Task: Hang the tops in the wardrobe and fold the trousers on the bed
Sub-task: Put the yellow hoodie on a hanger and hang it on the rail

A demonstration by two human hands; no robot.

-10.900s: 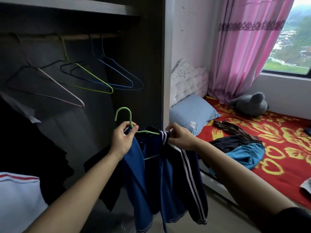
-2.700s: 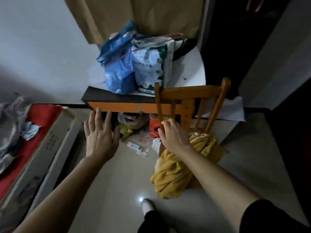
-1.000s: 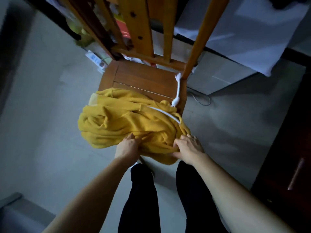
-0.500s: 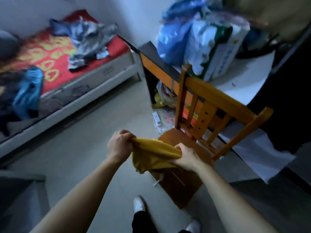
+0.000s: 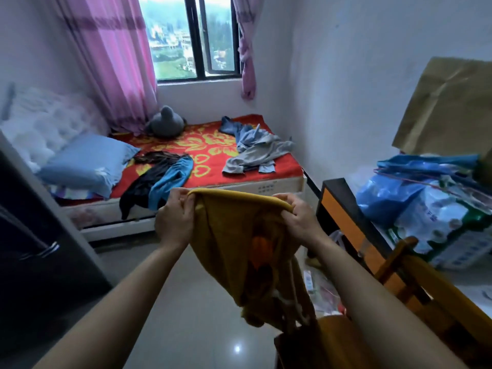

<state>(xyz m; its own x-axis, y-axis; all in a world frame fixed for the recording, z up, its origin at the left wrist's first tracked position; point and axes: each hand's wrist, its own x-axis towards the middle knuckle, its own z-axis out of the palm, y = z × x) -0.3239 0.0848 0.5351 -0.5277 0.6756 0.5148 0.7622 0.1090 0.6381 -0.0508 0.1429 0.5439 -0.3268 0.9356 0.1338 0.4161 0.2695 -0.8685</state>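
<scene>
A mustard-yellow garment with a white drawstring hangs in front of me, stretched by its top edge between both hands. My left hand pinches the left end of that edge and my right hand grips the right end. Beyond it lies the bed with a red flowered sheet. On the bed lie a grey and blue heap of clothes at the right and a black and bright-blue heap hanging over the near edge. The dark wardrobe's side stands at the left.
A wooden chair stands at the lower right beside a desk piled with blue and white bags. A blue pillow and a grey plush toy lie on the bed. Pink curtains flank the window. Bare floor runs between bed and me.
I have lifted the yellow garment off the chair and turned from the chair toward the bed. Both hands now hold it up by its edge, spread wider than before.
</scene>
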